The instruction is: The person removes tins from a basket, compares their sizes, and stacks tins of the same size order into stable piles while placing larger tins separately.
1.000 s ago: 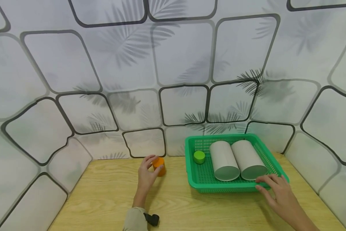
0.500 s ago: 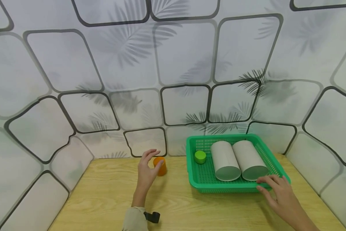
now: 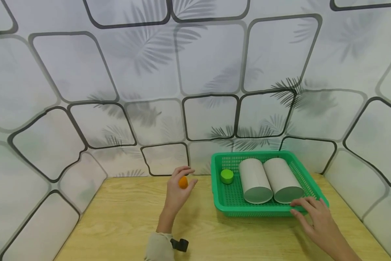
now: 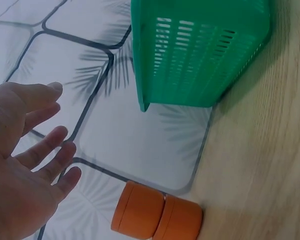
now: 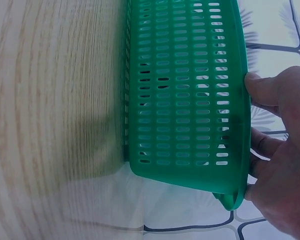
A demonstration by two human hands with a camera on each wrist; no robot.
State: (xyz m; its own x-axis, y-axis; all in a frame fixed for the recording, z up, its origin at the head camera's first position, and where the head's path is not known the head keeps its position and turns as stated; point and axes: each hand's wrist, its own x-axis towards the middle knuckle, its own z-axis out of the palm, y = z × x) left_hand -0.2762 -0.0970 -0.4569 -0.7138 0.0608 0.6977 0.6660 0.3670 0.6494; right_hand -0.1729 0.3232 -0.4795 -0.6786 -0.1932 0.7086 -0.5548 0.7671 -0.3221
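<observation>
My left hand [image 3: 176,194] hovers beside a short orange cylinder stack [image 3: 183,182], partly hidden behind the palm in the head view. The left wrist view shows two orange pieces [image 4: 140,210] end to end, apart from the spread, relaxed fingers [image 4: 65,185]. Nothing is in that palm. At the front right corner of a green plastic basket [image 3: 260,209], my right hand [image 3: 316,219] grips the rim, fingers over it and thumb outside. Inside the basket lie two large white cylinders [image 3: 255,181] side by side, with a small lime-green cylinder [image 3: 227,176] to their left.
The basket stands on a light wooden table [image 3: 117,217] near the back. A patterned cloth wall [image 3: 208,61] closes off the back and both sides. A dark wrist strap [image 3: 180,245] sits on the left sleeve [image 3: 159,247].
My left hand has moved from the left of the orange stack to in front of it, slightly rightward, covering more of it. The right hand stays at the basket rim.
</observation>
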